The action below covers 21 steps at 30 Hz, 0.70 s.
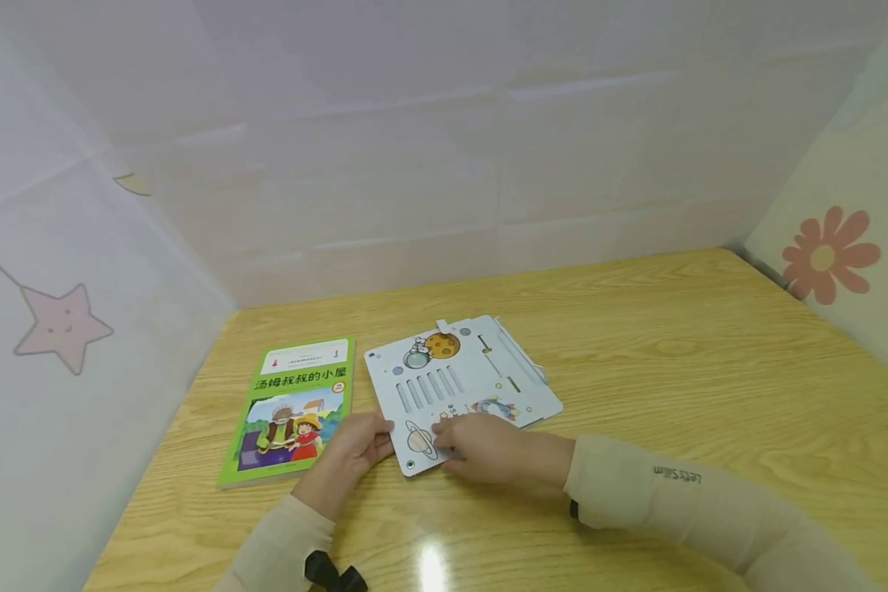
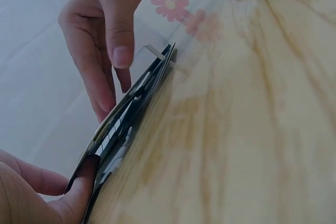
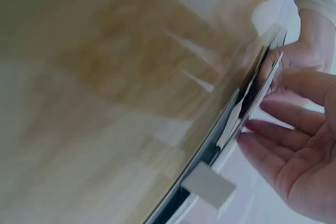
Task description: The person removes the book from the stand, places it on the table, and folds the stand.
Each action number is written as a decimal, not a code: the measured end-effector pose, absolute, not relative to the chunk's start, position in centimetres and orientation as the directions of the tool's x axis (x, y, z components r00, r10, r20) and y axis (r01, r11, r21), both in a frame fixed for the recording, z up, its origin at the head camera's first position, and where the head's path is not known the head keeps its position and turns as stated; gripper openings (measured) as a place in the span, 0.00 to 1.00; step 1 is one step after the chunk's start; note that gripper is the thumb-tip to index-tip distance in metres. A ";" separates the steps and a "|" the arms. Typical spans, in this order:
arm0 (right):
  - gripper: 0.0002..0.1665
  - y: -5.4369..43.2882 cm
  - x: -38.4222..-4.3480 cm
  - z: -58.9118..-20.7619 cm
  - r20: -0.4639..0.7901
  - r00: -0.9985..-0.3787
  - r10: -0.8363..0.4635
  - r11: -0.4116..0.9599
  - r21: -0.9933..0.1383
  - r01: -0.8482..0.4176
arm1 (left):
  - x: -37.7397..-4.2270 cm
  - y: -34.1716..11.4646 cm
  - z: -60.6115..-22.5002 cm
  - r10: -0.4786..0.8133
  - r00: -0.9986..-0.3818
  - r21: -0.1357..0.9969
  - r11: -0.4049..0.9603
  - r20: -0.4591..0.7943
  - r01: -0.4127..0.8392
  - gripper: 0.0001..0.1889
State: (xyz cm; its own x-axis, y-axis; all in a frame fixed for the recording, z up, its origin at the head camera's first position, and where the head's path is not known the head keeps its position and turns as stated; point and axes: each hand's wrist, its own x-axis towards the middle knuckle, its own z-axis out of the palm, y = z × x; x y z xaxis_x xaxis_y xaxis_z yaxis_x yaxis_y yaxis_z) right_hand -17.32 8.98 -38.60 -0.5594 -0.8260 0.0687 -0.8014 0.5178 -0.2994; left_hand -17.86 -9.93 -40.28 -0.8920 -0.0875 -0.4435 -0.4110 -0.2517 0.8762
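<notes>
A flat white folder-like board (image 1: pixel 422 370) with space drawings, slots and a white tab lies tilted on the table, its layers slightly parted at the near edge. At its left corner, my left hand (image 1: pixel 355 444) pinches the top layer; in the left wrist view the thumb (image 2: pixel 84 179) reaches into the dark gap under the cover. My right hand (image 1: pixel 488 448) is over the near edge, fingertips at the ringed planet drawing. Seen from the right wrist, the right hand's fingers (image 3: pixel 286 135) are extended and loosely bent against the cover, with the white tab (image 3: pixel 210 184) close by.
Left of the board lies a green-bordered picture book (image 1: pixel 292 411), its right edge near my left hand. The wooden table (image 1: pixel 673 345) extends to the right. Pale printed cloth (image 1: pixel 414 164) hangs behind it and at both sides.
</notes>
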 end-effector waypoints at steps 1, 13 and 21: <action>0.08 9.1 -17.4 -38.6 0.074 -0.557 -0.827 0.512 -0.311 -0.801 | -17.8 -9.9 -40.3 -0.085 -0.892 0.876 -0.251 -0.445 -0.413 0.14; 0.13 12.8 -19.5 -35.4 0.250 -0.726 -0.640 0.651 -0.325 -0.686 | -17.9 -10.0 -40.6 -0.081 -0.895 0.880 -0.242 -0.439 -0.409 0.14; 0.13 17.6 -22.4 -35.0 0.287 -0.792 -0.539 0.759 -0.242 -0.604 | -17.8 -10.0 -40.6 -0.075 -0.895 0.883 -0.219 -0.440 -0.416 0.14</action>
State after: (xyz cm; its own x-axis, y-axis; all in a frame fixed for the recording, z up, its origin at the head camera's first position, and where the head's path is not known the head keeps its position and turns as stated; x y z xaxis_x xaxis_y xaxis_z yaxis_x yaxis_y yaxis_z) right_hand -22.41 17.56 -34.97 -0.7923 -0.5386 0.2867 -0.6039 0.7594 -0.2422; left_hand -17.84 -10.01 -40.57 -0.8949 -0.0751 -0.4400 -0.4156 -0.2190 0.8828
